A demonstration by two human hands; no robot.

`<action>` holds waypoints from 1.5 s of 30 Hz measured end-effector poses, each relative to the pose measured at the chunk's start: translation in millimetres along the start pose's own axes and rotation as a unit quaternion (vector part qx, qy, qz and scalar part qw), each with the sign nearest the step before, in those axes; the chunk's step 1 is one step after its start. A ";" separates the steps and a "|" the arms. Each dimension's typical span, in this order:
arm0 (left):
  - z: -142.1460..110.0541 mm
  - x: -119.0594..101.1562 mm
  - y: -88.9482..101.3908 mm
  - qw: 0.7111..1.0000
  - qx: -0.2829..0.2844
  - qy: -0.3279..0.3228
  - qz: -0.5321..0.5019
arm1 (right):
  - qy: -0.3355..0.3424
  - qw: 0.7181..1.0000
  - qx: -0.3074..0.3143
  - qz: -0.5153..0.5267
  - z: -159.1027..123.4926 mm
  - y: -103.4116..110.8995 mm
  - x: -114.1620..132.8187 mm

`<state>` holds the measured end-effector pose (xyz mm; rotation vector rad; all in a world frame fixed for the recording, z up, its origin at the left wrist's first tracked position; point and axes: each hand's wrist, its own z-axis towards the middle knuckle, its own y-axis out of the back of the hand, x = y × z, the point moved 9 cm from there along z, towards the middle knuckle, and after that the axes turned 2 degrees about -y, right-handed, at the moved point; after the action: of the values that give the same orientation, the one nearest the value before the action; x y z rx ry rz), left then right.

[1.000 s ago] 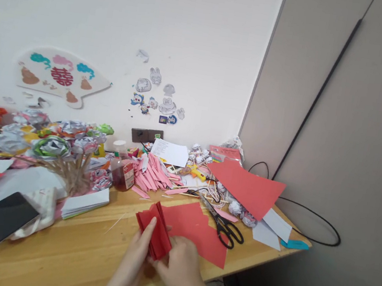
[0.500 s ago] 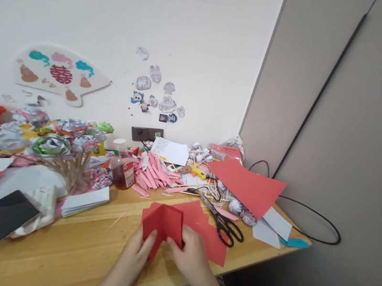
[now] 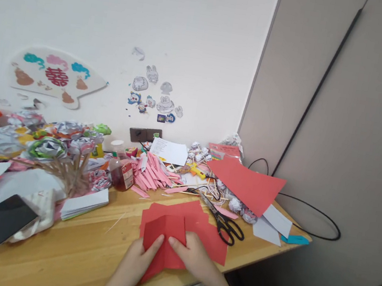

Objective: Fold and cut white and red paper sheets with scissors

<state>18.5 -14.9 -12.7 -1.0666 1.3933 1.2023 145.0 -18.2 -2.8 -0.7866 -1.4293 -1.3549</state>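
Observation:
Near the front edge of the table, a creased sheet of red paper point(image 3: 166, 226) is held between both hands. My left hand point(image 3: 144, 254) grips its left side, thumb on the face and fingers hidden behind. My right hand point(image 3: 191, 254) has the right side the same way, its thumb close to the middle crease. Beneath and behind lie more red paper sheets point(image 3: 213, 241), flat on the wood. Black-handled scissors point(image 3: 226, 227) rest on the right part of those sheets, blades pointing to the back.
A wooden table point(image 3: 87, 247) carries a black tablet-like slab point(image 3: 4, 220), crumpled paper flowers point(image 3: 47, 147), a bottle of dark liquid point(image 3: 121, 173), pink paper strips point(image 3: 153, 173) and a yellow glue gun point(image 3: 197, 170). A large red sheet point(image 3: 246, 183) lies at right, near a black cable point(image 3: 328, 215).
The red paper has opened out from a sharper fold into a flatter sheet. Both hands have come slightly lower, and their thumbs are closer together. The scissors have not moved.

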 end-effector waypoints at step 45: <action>6.8 -26.9 11.2 0.993 -0.024 -0.041 0.111 | -0.064 0.910 -0.194 -0.360 2.0 96.4 -2.4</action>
<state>12.2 -6.1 15.2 -0.9016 1.4533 1.4299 234.5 0.5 27.9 -0.6145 -1.6586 -2.2398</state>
